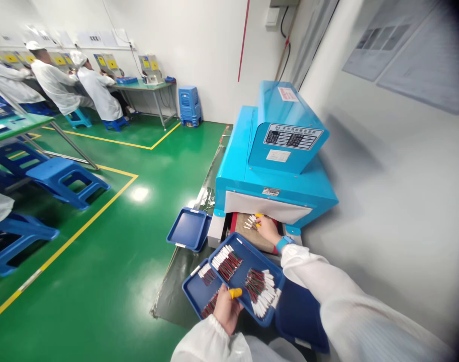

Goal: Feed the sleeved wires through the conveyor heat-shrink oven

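The right hand [269, 229] is narrow, its yellow-capped fingers [257, 216] drawn together at a small bunch of white-tipped wired parts [251, 221] on a brown belt [260, 243]; whether they grip the parts cannot be told. The bunch lies just left of that hand, far nearer to it than to the left hand, its long axis running from near left to far right, white tips toward the near left. The left hand [227, 309] closes on the near edge of a blue tray [260, 257] carrying rows of red-and-green wired parts [229, 262]. A second tray [193, 292] sits under it, and a third tray [187, 229] lies left of the belt. The belt runs out of a blue tunnel machine [274, 151]. Far left, seated workers [97, 89] face a wall-side surface [142, 86], with blue stools [59, 178] on the green floor [101, 261].
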`<action>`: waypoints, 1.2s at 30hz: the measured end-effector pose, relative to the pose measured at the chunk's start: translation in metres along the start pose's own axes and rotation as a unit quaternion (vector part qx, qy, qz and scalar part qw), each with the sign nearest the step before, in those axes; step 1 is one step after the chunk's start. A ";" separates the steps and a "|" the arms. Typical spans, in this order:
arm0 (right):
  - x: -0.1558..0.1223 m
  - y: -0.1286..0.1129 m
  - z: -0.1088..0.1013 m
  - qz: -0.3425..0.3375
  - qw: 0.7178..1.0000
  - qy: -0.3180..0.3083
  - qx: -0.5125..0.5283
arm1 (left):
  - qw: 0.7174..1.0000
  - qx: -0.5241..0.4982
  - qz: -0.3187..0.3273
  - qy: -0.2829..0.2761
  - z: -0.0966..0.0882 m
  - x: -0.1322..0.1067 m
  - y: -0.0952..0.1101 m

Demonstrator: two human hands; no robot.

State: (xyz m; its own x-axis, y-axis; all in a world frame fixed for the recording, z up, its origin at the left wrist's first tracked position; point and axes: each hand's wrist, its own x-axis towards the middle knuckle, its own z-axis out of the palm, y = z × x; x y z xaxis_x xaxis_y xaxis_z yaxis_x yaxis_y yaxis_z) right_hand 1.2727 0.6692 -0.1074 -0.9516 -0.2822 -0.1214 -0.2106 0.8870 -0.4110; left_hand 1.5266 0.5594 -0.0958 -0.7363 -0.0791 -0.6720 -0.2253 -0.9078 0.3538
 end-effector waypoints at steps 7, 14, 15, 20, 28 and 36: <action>-0.004 -0.014 -0.006 -0.014 0.997 -0.008 -0.073 | 1.000 0.006 0.003 0.000 -0.002 0.001 0.000; -0.004 -0.016 -0.007 -0.030 0.995 -0.020 -0.096 | 1.000 0.004 0.001 0.011 -0.001 0.001 0.000; -0.004 -0.017 -0.007 -0.032 0.994 -0.025 -0.099 | 1.000 0.004 0.000 0.013 -0.002 0.001 0.000; -0.003 -0.016 -0.011 -0.040 0.993 -0.041 -0.102 | 1.000 0.014 -0.003 0.018 -0.002 0.001 0.000; -0.018 -0.030 -0.019 -0.045 0.998 -0.041 0.034 | 1.000 0.014 0.000 0.001 0.004 -0.001 0.006; -0.075 -0.070 -0.019 -0.101 0.976 -0.185 0.045 | 1.000 0.009 0.007 -0.010 0.011 -0.002 0.006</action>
State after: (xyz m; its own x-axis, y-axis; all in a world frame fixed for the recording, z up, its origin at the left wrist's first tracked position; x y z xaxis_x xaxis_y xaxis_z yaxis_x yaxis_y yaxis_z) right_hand 1.3544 0.6348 -0.0527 -0.7429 -0.5764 -0.3405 -0.3503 0.7681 -0.5360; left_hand 1.5197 0.5589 -0.0848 -0.7524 -0.0835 -0.6534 -0.2264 -0.8987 0.3756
